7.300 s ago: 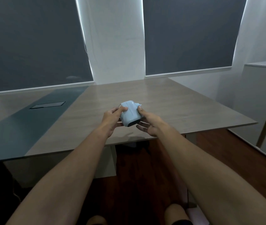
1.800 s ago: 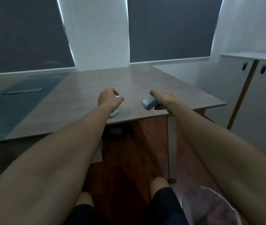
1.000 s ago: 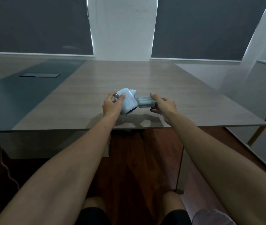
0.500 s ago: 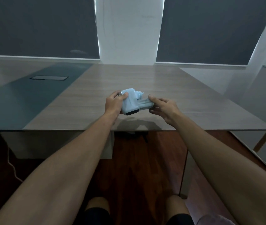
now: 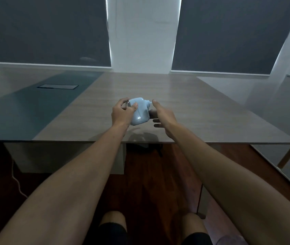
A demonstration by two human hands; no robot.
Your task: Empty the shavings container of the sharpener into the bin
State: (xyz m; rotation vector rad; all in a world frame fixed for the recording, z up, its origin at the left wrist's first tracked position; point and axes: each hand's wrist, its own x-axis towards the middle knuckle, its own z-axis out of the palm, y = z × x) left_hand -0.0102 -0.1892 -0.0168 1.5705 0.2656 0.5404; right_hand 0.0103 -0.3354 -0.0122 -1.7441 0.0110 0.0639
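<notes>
Head view: left hand (image 5: 122,114) fingers clamp the pale blue plastic sharpener (image 5: 139,112) (no legible label); right hand (image 5: 163,116), fingers spread, touches its other side.

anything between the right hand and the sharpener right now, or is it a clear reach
Nothing visible stands between them. The right hand is open right beside the pale blue sharpener, which the left hand holds above the table. Whether the right fingers touch its far side is hidden.

Above the grey wood-grain bench (image 5: 202,110), the left hand (image 5: 122,114) grips a pale blue plastic sharpener (image 5: 139,113) while the right hand (image 5: 163,117), fingers spread, rests against its other side.
</notes>
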